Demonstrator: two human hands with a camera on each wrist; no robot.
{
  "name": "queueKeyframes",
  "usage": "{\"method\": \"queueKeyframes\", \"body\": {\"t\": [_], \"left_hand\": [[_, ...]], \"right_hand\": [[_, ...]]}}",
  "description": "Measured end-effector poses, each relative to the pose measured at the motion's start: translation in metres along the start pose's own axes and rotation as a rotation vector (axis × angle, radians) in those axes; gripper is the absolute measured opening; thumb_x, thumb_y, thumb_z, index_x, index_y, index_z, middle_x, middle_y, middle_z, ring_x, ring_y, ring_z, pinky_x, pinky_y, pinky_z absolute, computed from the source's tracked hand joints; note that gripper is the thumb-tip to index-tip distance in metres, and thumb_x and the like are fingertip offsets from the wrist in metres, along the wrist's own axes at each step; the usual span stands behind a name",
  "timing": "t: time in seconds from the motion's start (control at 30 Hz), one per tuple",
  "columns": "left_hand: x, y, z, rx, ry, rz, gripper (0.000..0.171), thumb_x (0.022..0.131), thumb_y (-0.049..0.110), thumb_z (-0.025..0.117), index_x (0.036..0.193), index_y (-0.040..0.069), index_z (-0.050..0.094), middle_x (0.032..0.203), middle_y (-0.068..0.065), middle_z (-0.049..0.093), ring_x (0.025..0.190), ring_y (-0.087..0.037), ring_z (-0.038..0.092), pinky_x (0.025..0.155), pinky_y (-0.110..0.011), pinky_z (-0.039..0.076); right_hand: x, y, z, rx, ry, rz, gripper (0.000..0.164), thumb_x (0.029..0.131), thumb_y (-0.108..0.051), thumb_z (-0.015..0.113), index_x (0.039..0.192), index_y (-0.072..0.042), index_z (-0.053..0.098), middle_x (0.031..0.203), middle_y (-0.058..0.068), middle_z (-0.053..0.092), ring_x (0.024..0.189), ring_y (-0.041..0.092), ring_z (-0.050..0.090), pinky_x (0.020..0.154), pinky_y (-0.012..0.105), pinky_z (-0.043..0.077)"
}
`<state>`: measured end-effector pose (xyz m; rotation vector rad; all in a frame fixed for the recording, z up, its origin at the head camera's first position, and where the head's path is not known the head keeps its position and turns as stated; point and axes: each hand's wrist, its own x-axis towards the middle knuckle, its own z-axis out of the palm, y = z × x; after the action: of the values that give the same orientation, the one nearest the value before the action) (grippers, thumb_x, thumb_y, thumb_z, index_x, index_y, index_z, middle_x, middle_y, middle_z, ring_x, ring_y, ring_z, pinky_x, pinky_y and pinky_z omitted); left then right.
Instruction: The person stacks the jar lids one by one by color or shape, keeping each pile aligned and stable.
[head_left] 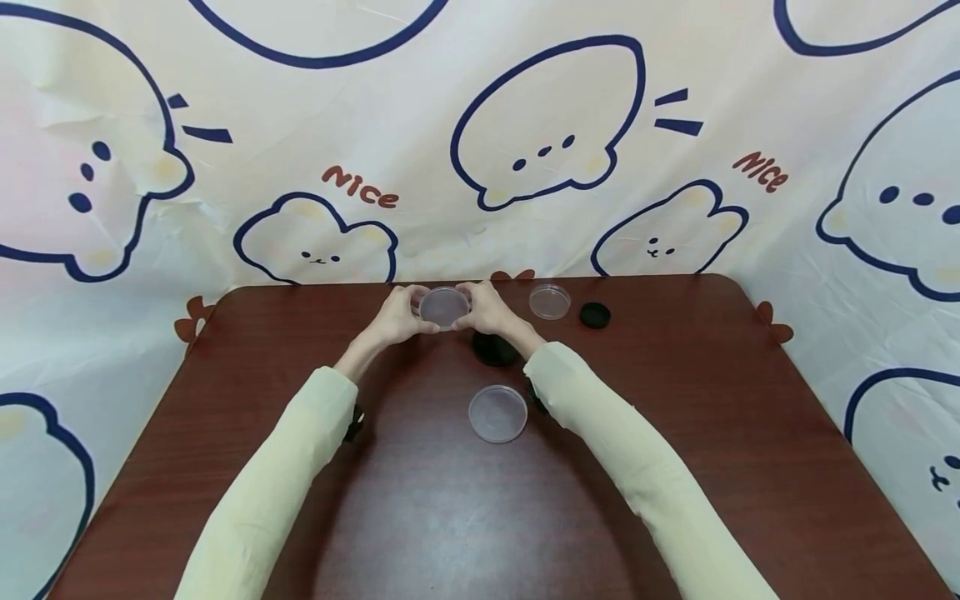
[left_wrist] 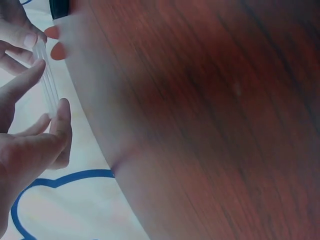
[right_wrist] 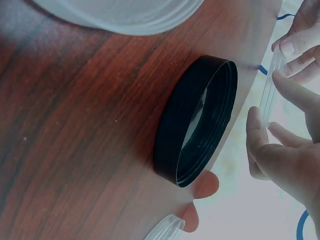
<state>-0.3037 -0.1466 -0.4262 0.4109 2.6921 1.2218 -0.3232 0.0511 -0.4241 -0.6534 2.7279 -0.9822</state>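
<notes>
Near the far edge of the table, both hands hold a clear round petri dish [head_left: 444, 308] between them. My left hand [head_left: 397, 317] grips its left side with thumb and fingers. The right hand [head_left: 487, 308] pinches the opposite side. Seen edge-on in the left wrist view, the petri dish [left_wrist: 48, 85] is thin, with layered rims, and is held up off the table. The right wrist view shows the same dish [right_wrist: 272, 90] between the fingertips of both hands. Whether its two halves are separate cannot be told.
A black round ring-like lid [head_left: 493, 350] lies by the right wrist. Nearer is a larger clear dish [head_left: 498, 414]. To the right, by the far edge, are another clear dish [head_left: 550, 302] and a small black lid [head_left: 595, 315]. Behind the brown table [head_left: 420, 500] hangs a patterned cloth [head_left: 427, 233].
</notes>
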Motion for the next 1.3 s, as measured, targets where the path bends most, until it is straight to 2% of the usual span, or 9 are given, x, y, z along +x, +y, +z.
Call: {"method": "queueKeyframes", "body": {"t": [0.13,0.27,0.33,0.57,0.6,0.7,0.83,1.0,1.3], "left_hand": [[-0.003,0.005,0.004,-0.016,-0.005,0.005,0.068,0.079,0.006,0.079,0.136,-0.007,0.044,0.125,-0.025,0.038,0.104,-0.035,0.056,0.087,-0.041,0.049],[-0.008,0.009,0.007,-0.013,-0.011,0.018,0.07,0.078,0.005,0.079,0.136,-0.008,0.042,0.124,-0.026,0.038,0.104,-0.035,0.056,0.086,-0.041,0.049],[-0.011,0.01,0.008,0.0,-0.009,0.028,0.07,0.078,0.005,0.079,0.136,-0.009,0.042,0.124,-0.027,0.038,0.104,-0.036,0.057,0.086,-0.041,0.05],[-0.019,0.015,0.015,0.0,0.003,0.024,0.072,0.078,0.007,0.08,0.136,-0.008,0.042,0.122,-0.025,0.039,0.102,-0.035,0.057,0.084,-0.039,0.051],[-0.02,0.016,0.017,-0.004,0.002,0.028,0.072,0.078,0.007,0.08,0.137,-0.007,0.042,0.121,-0.025,0.038,0.102,-0.034,0.057,0.084,-0.038,0.051],[-0.021,0.02,0.021,-0.007,-0.003,0.042,0.071,0.078,0.008,0.08,0.137,-0.007,0.042,0.123,-0.025,0.037,0.102,-0.034,0.057,0.083,-0.037,0.051],[-0.025,0.025,0.029,-0.001,-0.01,0.059,0.071,0.078,0.007,0.08,0.137,-0.006,0.042,0.125,-0.026,0.037,0.1,-0.033,0.057,0.082,-0.036,0.052],[-0.034,0.031,0.036,0.004,0.0,0.08,0.07,0.077,0.006,0.081,0.135,-0.007,0.044,0.125,-0.027,0.038,0.098,-0.033,0.057,0.081,-0.036,0.052],[-0.052,0.045,0.045,0.001,-0.002,0.069,0.07,0.076,0.005,0.082,0.134,-0.007,0.045,0.123,-0.025,0.04,0.097,-0.032,0.058,0.081,-0.035,0.052]], "right_hand": [[-0.008,0.001,-0.001,-0.002,0.019,0.009,0.071,0.079,-0.013,0.081,0.139,0.004,0.046,0.099,0.019,0.062,0.113,0.028,0.039,0.089,0.036,0.042],[-0.016,0.0,-0.001,0.0,0.034,0.015,0.072,0.078,-0.013,0.082,0.139,0.004,0.047,0.11,0.02,0.059,0.115,0.029,0.039,0.093,0.038,0.04],[-0.02,-0.001,0.0,-0.002,0.033,0.014,0.073,0.077,-0.012,0.082,0.139,0.004,0.047,0.109,0.021,0.061,0.119,0.03,0.038,0.096,0.039,0.038],[-0.031,-0.003,-0.002,-0.029,0.044,0.017,0.072,0.077,-0.012,0.083,0.138,0.003,0.048,0.088,0.016,0.068,0.127,0.03,0.035,0.098,0.039,0.038],[-0.033,-0.002,-0.003,-0.027,0.05,0.023,0.072,0.077,-0.012,0.083,0.138,0.003,0.048,0.089,0.016,0.068,0.126,0.029,0.035,0.097,0.039,0.038],[-0.042,0.0,-0.005,-0.019,0.061,0.04,0.073,0.077,-0.012,0.082,0.139,0.002,0.047,0.107,0.018,0.062,0.122,0.028,0.038,0.095,0.039,0.039],[-0.055,0.003,-0.004,0.007,0.07,0.05,0.074,0.078,-0.011,0.081,0.141,0.003,0.045,0.125,0.022,0.047,0.114,0.029,0.045,0.09,0.038,0.043],[-0.072,0.002,-0.002,0.033,0.09,0.036,0.073,0.078,-0.009,0.08,0.14,0.005,0.045,0.126,0.025,0.042,0.106,0.032,0.052,0.085,0.035,0.048],[-0.097,-0.002,0.001,0.069,0.088,0.063,0.073,0.08,-0.007,0.078,0.142,0.003,0.042,0.129,0.026,0.038,0.103,0.033,0.051,0.083,0.036,0.049]]}}
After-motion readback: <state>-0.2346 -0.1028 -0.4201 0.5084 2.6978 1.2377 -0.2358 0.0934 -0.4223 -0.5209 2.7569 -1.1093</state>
